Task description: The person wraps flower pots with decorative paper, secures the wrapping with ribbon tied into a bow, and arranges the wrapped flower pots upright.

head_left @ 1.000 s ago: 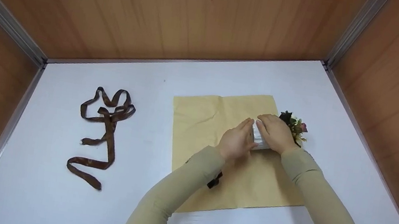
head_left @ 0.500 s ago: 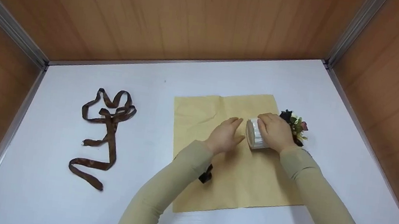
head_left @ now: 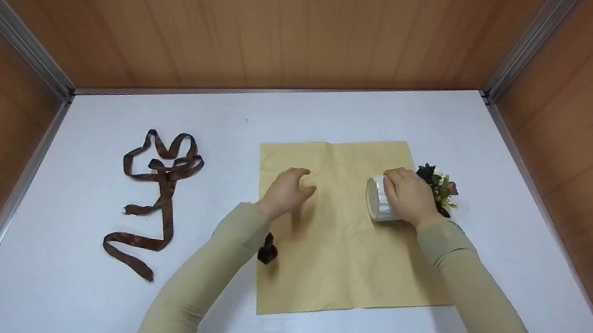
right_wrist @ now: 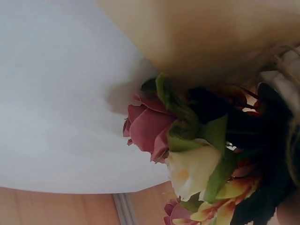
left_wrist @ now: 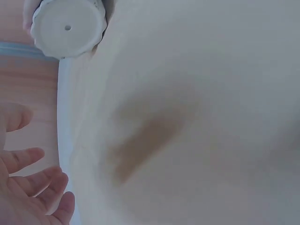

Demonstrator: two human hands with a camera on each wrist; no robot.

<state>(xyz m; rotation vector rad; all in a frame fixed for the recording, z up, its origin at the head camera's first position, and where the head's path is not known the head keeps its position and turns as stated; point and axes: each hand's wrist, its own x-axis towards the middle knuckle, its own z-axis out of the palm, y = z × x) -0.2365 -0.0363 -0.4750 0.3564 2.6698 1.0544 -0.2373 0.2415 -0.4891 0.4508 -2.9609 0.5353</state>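
A white flower pot [head_left: 379,199] lies on its side on a sheet of brown kraft paper [head_left: 329,262], its base toward the left. My right hand [head_left: 411,198] grips the pot's wall from above. Flowers [head_left: 438,188] stick out of its right end; the right wrist view shows a pink rose [right_wrist: 149,129], a cream bloom [right_wrist: 193,169] and green leaves. The base [left_wrist: 68,28] has a small central hole in the left wrist view. My left hand [head_left: 286,192] hovers over the paper's left part, fingers loosely bent, holding nothing.
A brown ribbon [head_left: 165,201] lies in loops on the white table [head_left: 69,194] to the left. Wooden panels [head_left: 292,23] stand around the table at the back and sides. A dark strap piece [head_left: 268,250] hangs beneath the left wrist.
My left hand has come away from the pot's base and moved left over the paper. The right hand stays on the pot, which lies in the same place.
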